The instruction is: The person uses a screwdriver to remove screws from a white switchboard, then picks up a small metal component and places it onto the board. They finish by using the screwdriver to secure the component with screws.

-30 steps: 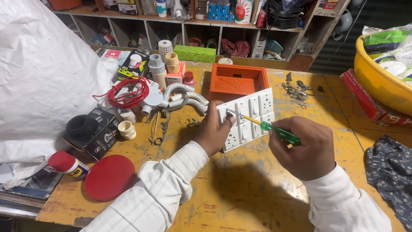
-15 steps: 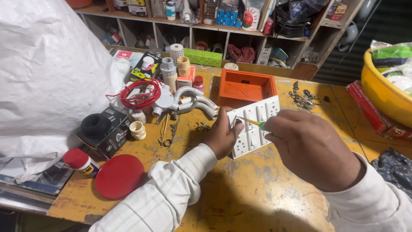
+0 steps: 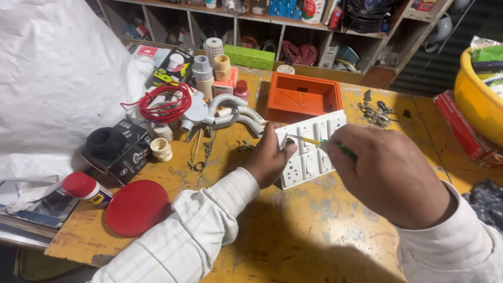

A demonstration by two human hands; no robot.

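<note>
A white switch-and-socket plate (image 3: 313,149) lies tilted on the yellow worktable (image 3: 314,246). My left hand (image 3: 268,159) grips its left edge, thumb on the plate's face. My right hand (image 3: 390,175) is closed on a green-handled screwdriver (image 3: 326,143), whose thin yellow shaft points left, with its tip at the plate's upper left corner by my left thumb. Both sleeves are white. The lower part of the plate is partly hidden by my hands.
An orange plastic box (image 3: 303,98) sits just behind the plate. White pipe bends (image 3: 238,116), a red wire coil (image 3: 166,105), a black box (image 3: 119,149), a red lid (image 3: 137,207), loose screws (image 3: 374,111), a yellow tub (image 3: 479,102) and back shelves (image 3: 293,26) surround the work.
The screwdriver tip has moved left to the plate's upper corner. My right hand has come closer to the camera. The view has shifted nearer to the plate.
</note>
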